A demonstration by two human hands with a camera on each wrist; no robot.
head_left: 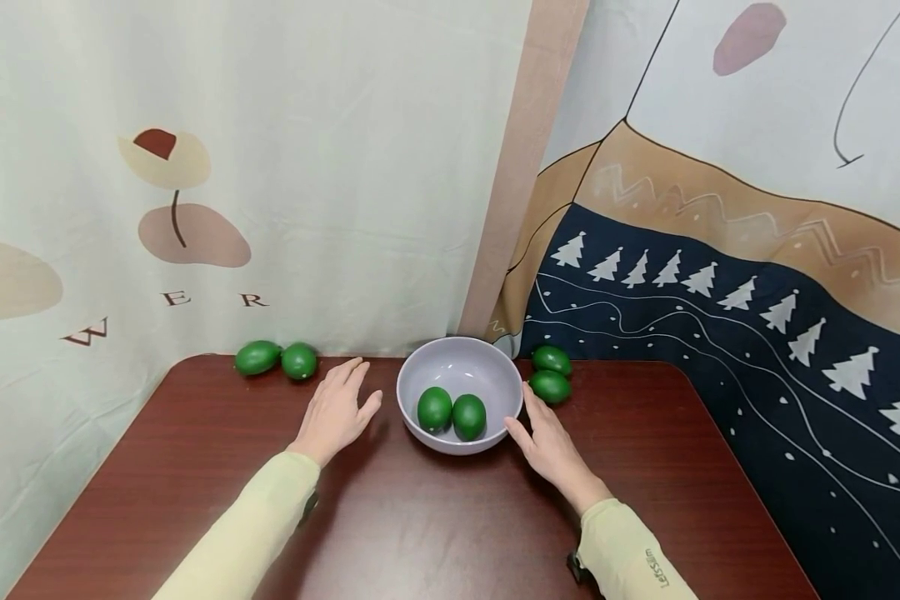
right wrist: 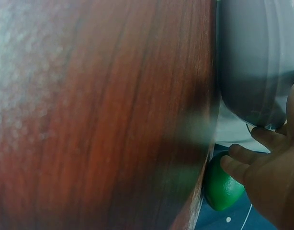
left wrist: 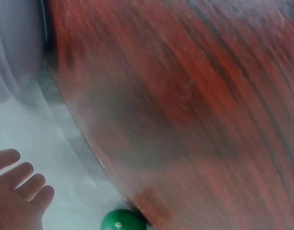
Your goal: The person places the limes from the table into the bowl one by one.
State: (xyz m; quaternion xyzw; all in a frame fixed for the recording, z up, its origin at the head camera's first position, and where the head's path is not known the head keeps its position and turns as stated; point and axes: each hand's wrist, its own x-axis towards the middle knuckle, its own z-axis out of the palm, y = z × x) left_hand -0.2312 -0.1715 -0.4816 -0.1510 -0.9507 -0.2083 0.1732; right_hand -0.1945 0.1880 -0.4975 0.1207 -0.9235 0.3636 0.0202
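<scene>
The left hand (head_left: 333,410) lies relaxed, fingers nearly straight ahead of the palm, thumb parted toward the inner side. The right hand (head_left: 552,446) faces it, fingers extended with a slight bend, thumb likewise set apart on the inner side. Behind the palms, the left forearm (head_left: 243,521) and right forearm (head_left: 626,542), sleeved in pale yellow-green, diverge backward.

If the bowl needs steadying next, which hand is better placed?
Probably the right hand: it is right at the side of the bowl, while the left hand is held apart, with a visible gap between.
</scene>
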